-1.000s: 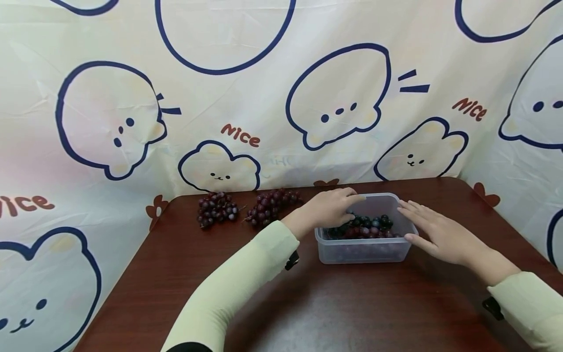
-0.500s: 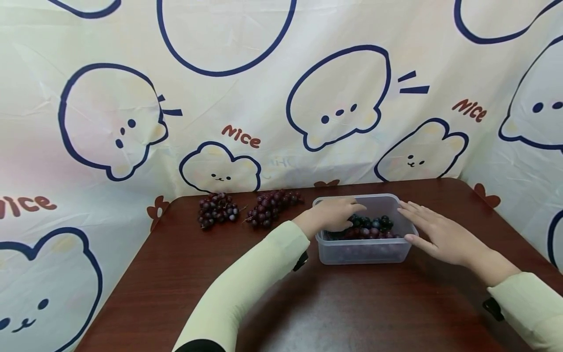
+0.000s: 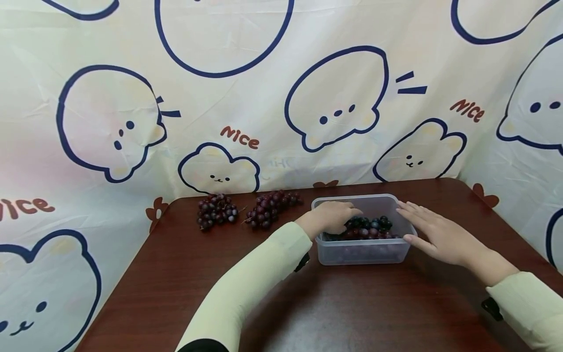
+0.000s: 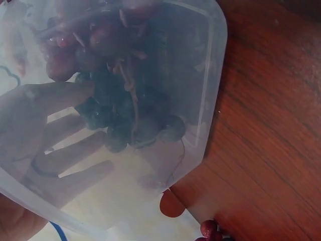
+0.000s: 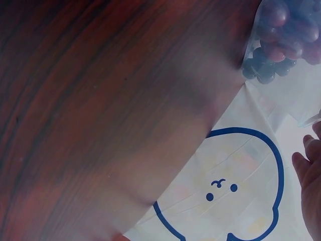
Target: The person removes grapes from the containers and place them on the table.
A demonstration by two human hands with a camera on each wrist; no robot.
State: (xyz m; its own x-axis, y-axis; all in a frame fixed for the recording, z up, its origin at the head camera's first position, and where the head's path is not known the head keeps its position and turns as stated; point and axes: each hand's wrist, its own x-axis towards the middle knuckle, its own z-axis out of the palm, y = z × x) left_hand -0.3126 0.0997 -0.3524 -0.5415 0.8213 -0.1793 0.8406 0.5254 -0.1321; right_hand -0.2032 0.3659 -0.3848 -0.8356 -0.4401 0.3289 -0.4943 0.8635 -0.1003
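Dark green and red grapes (image 3: 371, 225) are contained in a translucent box (image 3: 362, 253). The left hand (image 3: 332, 216) is placed inside, fingers spread apart; the box's right rim is touched by the right hand (image 3: 448, 239), fingers straight, thumb apart. Two bunches (image 3: 217, 211) are laid on the table (image 3: 352, 308).

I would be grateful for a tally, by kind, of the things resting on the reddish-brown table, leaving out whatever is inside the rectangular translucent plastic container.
Dark red-purple grape clusters: 2
Rectangular translucent plastic container: 1
Total: 3
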